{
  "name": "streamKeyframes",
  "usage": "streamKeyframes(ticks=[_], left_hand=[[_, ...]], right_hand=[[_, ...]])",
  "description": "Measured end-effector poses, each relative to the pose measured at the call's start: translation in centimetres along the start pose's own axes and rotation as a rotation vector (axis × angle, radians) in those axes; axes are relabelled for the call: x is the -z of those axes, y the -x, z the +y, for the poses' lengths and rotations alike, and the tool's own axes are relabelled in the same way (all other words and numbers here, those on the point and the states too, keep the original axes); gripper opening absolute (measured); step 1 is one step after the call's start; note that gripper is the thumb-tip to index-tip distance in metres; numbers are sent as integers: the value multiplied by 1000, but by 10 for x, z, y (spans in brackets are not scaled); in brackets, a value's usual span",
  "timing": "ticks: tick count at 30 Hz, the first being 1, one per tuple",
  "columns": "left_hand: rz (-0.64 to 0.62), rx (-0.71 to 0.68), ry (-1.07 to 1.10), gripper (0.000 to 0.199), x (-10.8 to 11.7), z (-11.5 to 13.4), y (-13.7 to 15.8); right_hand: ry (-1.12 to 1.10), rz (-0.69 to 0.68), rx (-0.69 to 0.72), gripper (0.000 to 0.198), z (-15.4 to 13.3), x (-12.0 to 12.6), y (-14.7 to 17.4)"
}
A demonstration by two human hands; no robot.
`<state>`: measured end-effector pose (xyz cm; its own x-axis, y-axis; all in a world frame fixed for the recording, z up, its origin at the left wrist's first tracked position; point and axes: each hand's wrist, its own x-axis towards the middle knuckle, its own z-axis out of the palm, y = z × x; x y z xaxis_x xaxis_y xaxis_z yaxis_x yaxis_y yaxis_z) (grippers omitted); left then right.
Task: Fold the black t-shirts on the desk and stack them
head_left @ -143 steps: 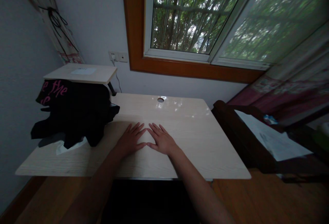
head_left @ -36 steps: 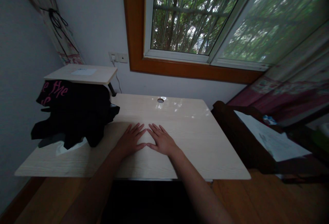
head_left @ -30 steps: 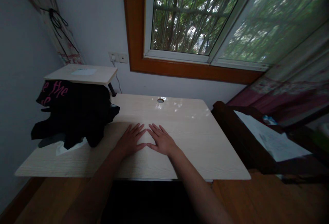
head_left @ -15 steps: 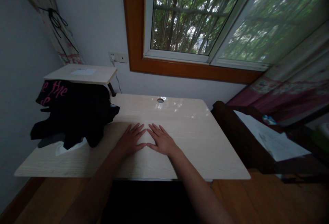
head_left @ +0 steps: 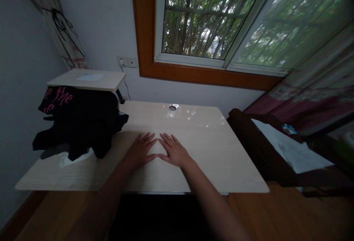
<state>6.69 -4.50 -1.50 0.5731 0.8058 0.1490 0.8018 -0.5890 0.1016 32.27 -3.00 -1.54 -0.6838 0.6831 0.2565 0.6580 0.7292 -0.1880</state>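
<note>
My left hand [head_left: 141,150] lies flat on the pale wooden desk [head_left: 215,152], fingers spread and nothing in it. Beside it, my right hand [head_left: 174,150] rests flat too, its fingers apart. The index fingertips and thumb tips of both hands meet or nearly meet, framing a small patch of desktop. Left of my left hand is a heap of black clothing [head_left: 85,119] with pink lettering on one part. Something white [head_left: 76,159] shows from under the heap's near edge.
A raised shelf [head_left: 110,80] carrying a white sheet [head_left: 90,77] stands at the back left. Near the desk's rear edge is a round cable hole [head_left: 173,108]. Dark furniture with a large white sheet [head_left: 290,149] stands to the right. A window [head_left: 207,23] is behind.
</note>
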Motion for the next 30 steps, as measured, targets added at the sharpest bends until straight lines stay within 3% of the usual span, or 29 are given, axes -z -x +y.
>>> streamKeyframes(ticks=[22, 30], left_hand=[[2, 5, 28, 69, 6, 3, 0], [71, 18, 62, 52, 8, 4, 2]], right_hand=[[-45, 50, -14, 69, -5, 8, 1], [-119, 152, -67, 40, -3, 9, 3]])
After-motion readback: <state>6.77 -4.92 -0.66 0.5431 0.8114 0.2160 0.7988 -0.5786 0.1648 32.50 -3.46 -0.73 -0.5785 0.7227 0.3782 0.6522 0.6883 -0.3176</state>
